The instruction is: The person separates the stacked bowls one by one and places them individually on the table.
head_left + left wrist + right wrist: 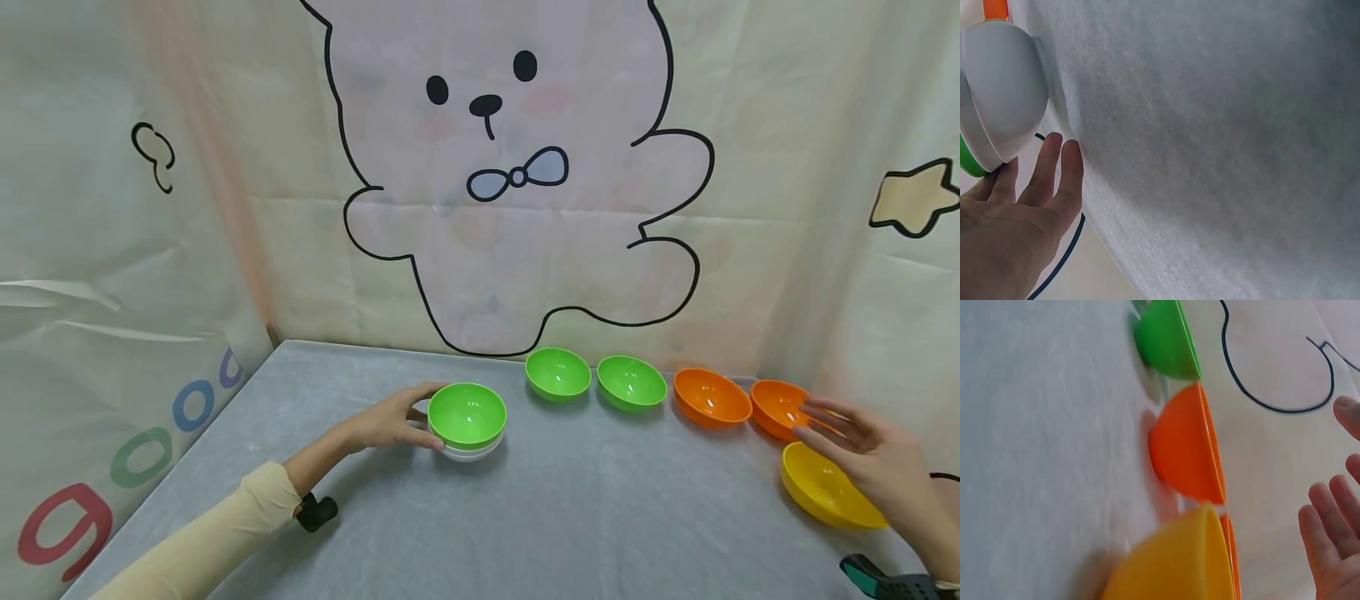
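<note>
A green bowl sits nested on top of white bowlware, making a stack that stands on the table. Beside the stack is my left hand, its thumb at the near side and its fingers by the left and far rim. In the left wrist view two fingers extend apart from the white wall, while others touch near the rim. On the right, my right hand hovers with spread fingers over a yellow bowl and next to an orange bowl. Nothing is in its grasp.
Two green bowls, one left and one right, stand at the table's back edge. Another orange bowl follows in the same row. A grey cloth covers the table; a printed curtain hangs behind it.
</note>
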Available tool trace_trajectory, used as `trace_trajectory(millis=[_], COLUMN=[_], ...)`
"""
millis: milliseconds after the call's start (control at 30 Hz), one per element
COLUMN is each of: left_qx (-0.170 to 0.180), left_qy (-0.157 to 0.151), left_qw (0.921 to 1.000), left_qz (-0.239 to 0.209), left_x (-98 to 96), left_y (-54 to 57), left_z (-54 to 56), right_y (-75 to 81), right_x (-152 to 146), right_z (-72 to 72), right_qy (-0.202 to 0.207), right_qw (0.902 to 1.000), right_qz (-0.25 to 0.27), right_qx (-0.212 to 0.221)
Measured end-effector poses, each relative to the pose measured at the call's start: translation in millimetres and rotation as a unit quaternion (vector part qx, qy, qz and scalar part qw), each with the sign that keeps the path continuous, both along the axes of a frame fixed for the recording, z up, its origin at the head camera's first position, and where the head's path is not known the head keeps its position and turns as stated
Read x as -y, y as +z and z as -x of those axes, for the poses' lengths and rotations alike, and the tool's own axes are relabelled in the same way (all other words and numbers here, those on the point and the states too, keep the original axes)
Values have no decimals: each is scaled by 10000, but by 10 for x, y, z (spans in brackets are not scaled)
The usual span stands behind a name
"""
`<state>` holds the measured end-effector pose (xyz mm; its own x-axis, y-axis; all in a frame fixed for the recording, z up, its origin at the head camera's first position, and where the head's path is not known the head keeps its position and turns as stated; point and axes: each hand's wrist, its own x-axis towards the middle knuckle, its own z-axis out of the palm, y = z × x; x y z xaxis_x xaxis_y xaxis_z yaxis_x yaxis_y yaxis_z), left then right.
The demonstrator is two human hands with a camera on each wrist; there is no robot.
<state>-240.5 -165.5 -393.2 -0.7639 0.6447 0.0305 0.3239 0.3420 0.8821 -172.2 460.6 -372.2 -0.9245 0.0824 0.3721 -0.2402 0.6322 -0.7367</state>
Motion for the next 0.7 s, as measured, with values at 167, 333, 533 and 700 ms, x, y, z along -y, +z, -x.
trace_trajectory(millis=[167,333,533,700], left_qx=[103,77,37,105], left_qy=[21,8,-23,25], left_qw=[9999,10000,10000,9999], left_qz=[-25,11,39,49], left_x=[9,19,22,14], left_y=[-5,-9,-5,-4], left_z=[-1,11,21,23], right_y=[28,27,32,19], right_x=[179,389,679,924], right_z=[81,206,327,440], right_qy=[652,1257,1684,1880], right_qw=[9978,9915,9844,9811], right_qz=[28,24,-1,129], right_qx=[-89,-346,-511,-429])
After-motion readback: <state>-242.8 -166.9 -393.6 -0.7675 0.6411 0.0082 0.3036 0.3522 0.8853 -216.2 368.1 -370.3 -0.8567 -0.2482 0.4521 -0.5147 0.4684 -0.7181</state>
